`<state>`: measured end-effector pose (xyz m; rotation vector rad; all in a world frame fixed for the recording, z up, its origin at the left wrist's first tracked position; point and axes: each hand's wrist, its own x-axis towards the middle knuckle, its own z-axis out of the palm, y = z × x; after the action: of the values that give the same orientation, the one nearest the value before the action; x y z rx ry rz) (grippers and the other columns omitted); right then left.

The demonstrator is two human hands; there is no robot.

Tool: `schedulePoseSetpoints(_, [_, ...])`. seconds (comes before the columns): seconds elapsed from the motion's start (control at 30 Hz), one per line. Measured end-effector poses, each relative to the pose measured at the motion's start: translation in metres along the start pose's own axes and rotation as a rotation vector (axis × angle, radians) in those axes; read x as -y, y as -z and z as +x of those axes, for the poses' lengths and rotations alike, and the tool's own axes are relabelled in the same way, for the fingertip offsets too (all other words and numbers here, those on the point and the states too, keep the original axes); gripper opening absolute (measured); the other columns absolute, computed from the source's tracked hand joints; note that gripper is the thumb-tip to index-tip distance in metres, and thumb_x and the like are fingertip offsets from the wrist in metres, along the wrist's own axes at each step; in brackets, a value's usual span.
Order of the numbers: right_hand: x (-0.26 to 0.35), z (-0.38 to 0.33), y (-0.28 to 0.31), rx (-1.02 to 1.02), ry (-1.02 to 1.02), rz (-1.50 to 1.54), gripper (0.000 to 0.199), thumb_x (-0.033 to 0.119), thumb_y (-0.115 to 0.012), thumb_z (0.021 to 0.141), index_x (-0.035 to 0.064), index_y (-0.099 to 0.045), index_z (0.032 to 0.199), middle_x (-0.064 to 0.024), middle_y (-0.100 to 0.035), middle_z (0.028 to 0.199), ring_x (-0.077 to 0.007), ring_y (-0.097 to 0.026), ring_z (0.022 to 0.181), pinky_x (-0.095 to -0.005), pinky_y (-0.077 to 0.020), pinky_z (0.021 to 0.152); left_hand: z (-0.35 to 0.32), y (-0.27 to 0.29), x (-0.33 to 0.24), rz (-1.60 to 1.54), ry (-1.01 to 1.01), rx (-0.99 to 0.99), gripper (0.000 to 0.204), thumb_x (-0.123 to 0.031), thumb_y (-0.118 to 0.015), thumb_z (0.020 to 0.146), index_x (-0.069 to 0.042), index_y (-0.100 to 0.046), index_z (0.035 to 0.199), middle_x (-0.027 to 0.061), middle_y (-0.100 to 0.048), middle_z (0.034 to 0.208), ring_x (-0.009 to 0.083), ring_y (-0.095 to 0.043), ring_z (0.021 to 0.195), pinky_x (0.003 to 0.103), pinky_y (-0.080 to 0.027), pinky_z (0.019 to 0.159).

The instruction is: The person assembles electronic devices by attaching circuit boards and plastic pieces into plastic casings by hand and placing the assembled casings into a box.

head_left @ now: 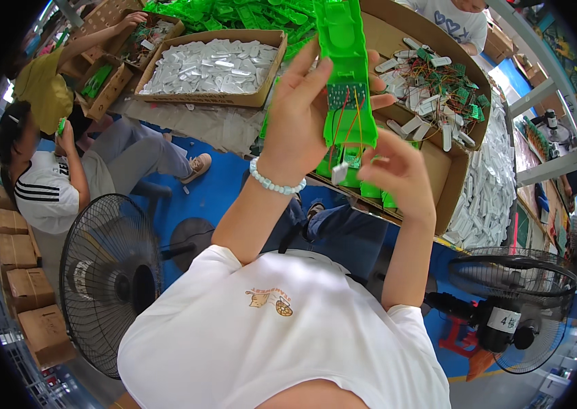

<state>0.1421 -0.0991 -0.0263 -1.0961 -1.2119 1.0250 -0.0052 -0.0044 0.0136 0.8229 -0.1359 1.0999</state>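
Observation:
My left hand [300, 112] is wrapped round a long green plastic shell [343, 51], held up with its hollow side toward me. Inside the shell's lower part sits a green circuit board [346, 97] with red, yellow and black wires. A small white piece [339, 173] hangs by the wires below the shell's lower end. Just right of that piece is my right hand [401, 170], its fingers bent and smeared by motion; whether they grip anything is unclear. More green shells [370, 191] lie behind and below my hands, partly hidden.
Beyond are a carton of white parts [213, 67], a green shell heap [247, 17] and a cardboard tray [448, 177] with wired boards [438, 88]. White parts [482, 198] pile up at right. Fans stand at left [114, 279] and right [506, 313]. Co-workers sit nearby [46, 177].

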Motion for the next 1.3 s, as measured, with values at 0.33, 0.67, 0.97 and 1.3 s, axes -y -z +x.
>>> schedulePoseSetpoints(0.33, [-0.005,0.0,-0.019,0.255,0.001,-0.143,0.027,-0.002,-0.065,0.082,-0.0031,-0.061,0.109,-0.0057,-0.065,0.096,-0.0106,-0.062,0.086,-0.0251,-0.0508,0.075,-0.001,0.008,-0.004,-0.022,-0.004,-0.068,0.045,-0.016,-0.049,0.098,-0.011,-0.036,0.141,0.0176,-0.057,0.117,0.0276,-0.062,0.095,0.045,-0.057,0.079])
schedulePoseSetpoints(0.67, [-0.008,0.011,0.002,-0.257,0.482,-0.65,0.02,-0.007,-0.069,0.076,-0.0032,-0.064,0.095,-0.0123,-0.067,0.086,-0.0196,-0.067,0.074,-0.0287,-0.054,0.065,-0.008,0.018,-0.005,0.256,-0.017,-0.164,0.049,-0.019,-0.048,0.099,-0.011,-0.033,0.145,0.0184,-0.06,0.111,0.0229,-0.065,0.082,0.036,-0.056,0.069])
schedulePoseSetpoints(0.97, [0.03,0.037,-0.001,-0.494,1.153,-0.725,0.017,-0.009,-0.061,0.086,-0.0073,-0.06,0.103,-0.0225,-0.065,0.097,-0.0259,-0.069,0.075,-0.0321,-0.0592,0.065,-0.038,-0.003,0.012,0.329,0.157,-0.165,0.047,-0.017,-0.04,0.101,-0.005,-0.031,0.145,0.0175,-0.063,0.104,0.0205,-0.065,0.072,0.032,-0.055,0.058])
schedulePoseSetpoints(1.3, [0.038,0.045,0.002,-0.376,1.05,-1.038,0.029,-0.004,-0.067,0.079,-0.0022,-0.065,0.108,-0.0165,-0.068,0.101,-0.0251,-0.064,0.093,-0.0304,-0.051,0.076,-0.057,0.004,0.012,0.306,0.221,-0.025,0.047,-0.016,-0.041,0.101,-0.001,-0.031,0.145,0.0095,-0.063,0.111,0.012,-0.062,0.078,0.026,-0.052,0.063])
